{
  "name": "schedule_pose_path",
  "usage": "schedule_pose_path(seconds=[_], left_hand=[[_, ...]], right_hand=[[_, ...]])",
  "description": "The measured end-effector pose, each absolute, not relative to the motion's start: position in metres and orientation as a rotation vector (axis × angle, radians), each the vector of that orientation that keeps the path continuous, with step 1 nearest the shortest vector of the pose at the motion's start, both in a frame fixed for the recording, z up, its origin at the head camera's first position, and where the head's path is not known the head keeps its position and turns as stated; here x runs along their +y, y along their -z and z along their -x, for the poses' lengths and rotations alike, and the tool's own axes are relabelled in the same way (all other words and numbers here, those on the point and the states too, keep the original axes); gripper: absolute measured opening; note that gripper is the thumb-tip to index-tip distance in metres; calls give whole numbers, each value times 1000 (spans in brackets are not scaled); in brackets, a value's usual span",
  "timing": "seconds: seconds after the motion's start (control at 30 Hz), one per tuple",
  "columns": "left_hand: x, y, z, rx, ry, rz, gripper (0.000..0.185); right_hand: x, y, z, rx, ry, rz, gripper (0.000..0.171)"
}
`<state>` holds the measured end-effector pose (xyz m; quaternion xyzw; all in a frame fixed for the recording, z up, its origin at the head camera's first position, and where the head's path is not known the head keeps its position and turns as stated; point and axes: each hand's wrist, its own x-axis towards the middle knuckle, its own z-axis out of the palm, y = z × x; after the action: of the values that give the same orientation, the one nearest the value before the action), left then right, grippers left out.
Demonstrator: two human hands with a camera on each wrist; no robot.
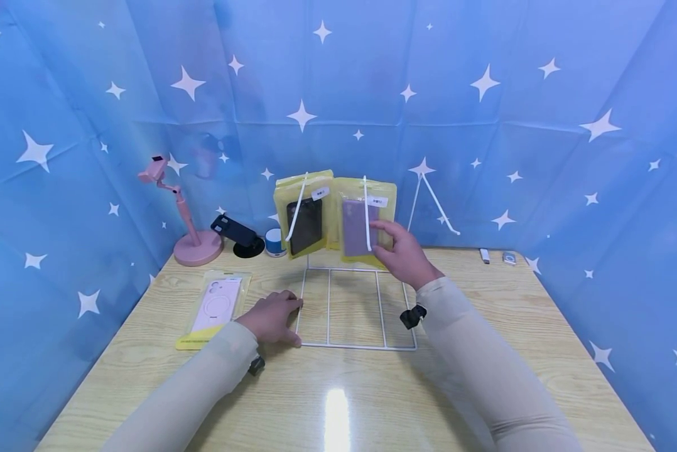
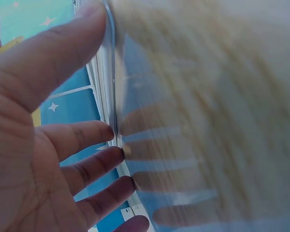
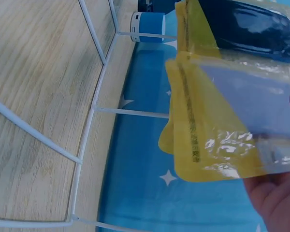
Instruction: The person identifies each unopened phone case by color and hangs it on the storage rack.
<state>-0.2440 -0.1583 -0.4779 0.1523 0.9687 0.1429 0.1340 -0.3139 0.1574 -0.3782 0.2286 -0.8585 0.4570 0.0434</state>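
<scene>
A white wire rack (image 1: 344,346) stands on the table with bagged phone cases hanging from its prongs. My right hand (image 1: 403,257) pinches the right edge of the bagged purple phone case (image 1: 352,229), which hangs on the middle prong; in the right wrist view fingers reach behind the yellow-edged bag (image 3: 210,130). To its left hangs a bagged black phone case (image 1: 306,229). My left hand (image 1: 270,317) rests on the table at the rack's left side, its fingers (image 2: 94,169) fairly straight and their tips touching down. The right prong (image 1: 440,204) carries no bag.
Left of the rack lies a bagged pink phone case (image 1: 216,304). Behind it are a pink stand (image 1: 197,248), a black phone case on a holder (image 1: 233,230) and a small blue speaker (image 1: 274,242). Two small items, one a white stick (image 1: 484,256), lie at the back right.
</scene>
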Motion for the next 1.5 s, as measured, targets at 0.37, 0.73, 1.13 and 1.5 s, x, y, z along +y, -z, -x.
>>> schedule_pose_path(seconds=[0.37, 0.73, 1.13, 1.5], left_hand=[[-158, 478, 243, 2804, -409, -441, 96], [-157, 479, 244, 2812, -404, -442, 96], [-158, 475, 241, 2806, -414, -457, 95], [-158, 471, 238, 2807, -430, -448, 94]], right_hand=[[177, 386, 311, -2634, -1403, -750, 55], [217, 400, 293, -2774, -1261, -651, 54], [257, 422, 274, -2879, -1202, -514, 58], [265, 454, 255, -3134, -1189, -561, 64]])
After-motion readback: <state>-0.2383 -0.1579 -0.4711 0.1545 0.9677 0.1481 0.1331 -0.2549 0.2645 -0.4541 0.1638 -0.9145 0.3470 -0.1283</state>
